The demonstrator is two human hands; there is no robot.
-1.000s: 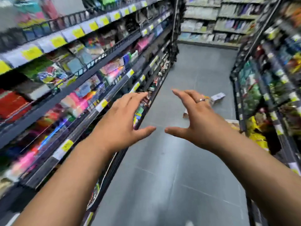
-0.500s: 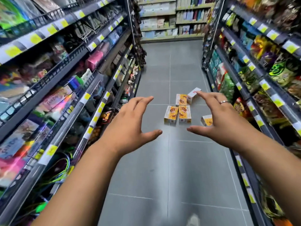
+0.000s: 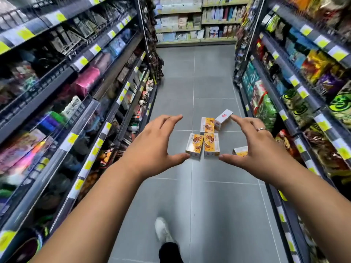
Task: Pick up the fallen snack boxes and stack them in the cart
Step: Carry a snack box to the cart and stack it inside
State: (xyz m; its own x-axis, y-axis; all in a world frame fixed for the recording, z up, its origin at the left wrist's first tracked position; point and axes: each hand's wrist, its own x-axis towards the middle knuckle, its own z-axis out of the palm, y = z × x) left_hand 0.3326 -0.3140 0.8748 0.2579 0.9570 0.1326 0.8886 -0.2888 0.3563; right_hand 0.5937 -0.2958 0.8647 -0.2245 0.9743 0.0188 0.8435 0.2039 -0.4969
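Several orange-and-white snack boxes lie on the grey aisle floor ahead of me. Two lie side by side [image 3: 203, 146], one lies just beyond them [image 3: 207, 124], a white-faced one [image 3: 223, 116] is tipped at an angle, and another [image 3: 240, 150] peeks out from behind my right hand. My left hand [image 3: 152, 147] and my right hand [image 3: 256, 149] are stretched out in the air with fingers spread, framing the boxes, holding nothing. A ring sits on one finger of my right hand. No cart is in view.
Stocked shelves [image 3: 91, 88] with yellow price tags line the left side, and snack-bag shelves [image 3: 296, 92] line the right. Another shelf wall [image 3: 195, 21] closes the aisle's far end. My white shoe [image 3: 162, 229] is on the floor tiles below.
The view swung from the left shelves to straight down the aisle and moved closer. The boxes now look larger and sit between my outstretched hands, which keep the same spread pose.
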